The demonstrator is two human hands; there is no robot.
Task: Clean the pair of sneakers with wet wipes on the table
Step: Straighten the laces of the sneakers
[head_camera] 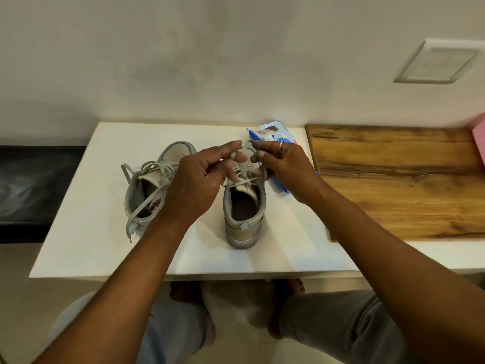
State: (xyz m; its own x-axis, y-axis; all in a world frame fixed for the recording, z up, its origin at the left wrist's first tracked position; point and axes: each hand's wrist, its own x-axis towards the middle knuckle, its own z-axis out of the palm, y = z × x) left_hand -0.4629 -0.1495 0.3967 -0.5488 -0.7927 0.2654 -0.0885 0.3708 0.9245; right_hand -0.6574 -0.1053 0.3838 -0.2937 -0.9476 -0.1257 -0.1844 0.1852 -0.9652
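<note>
1. Pinching the lace (246, 151) above the right sneaker (245, 216): gripping one strand with the left hand (199, 177) and the other with the right hand (282, 166), fingers curled on it, neither hand relaxed.
2. Keeping the right sneaker standing upright, heel toward the person, likely so the tongue and eyelets are facing up for working the lace.
3. Probably loosening or pulling out the lace ahead of wiping; not yet holding any wipe.
4. Leaving the left sneaker (147, 190) just left of the right sneaker, laces slack and trailing, apparently awaiting its turn.
5. Keeping the wet wipes pack (270, 132) just behind and right of the right sneaker, partly hidden by the right hand, within easy reach.
6. Working on the white table (105, 245) under the right sneaker; wooden board (393, 179) lying well to its right.
</note>
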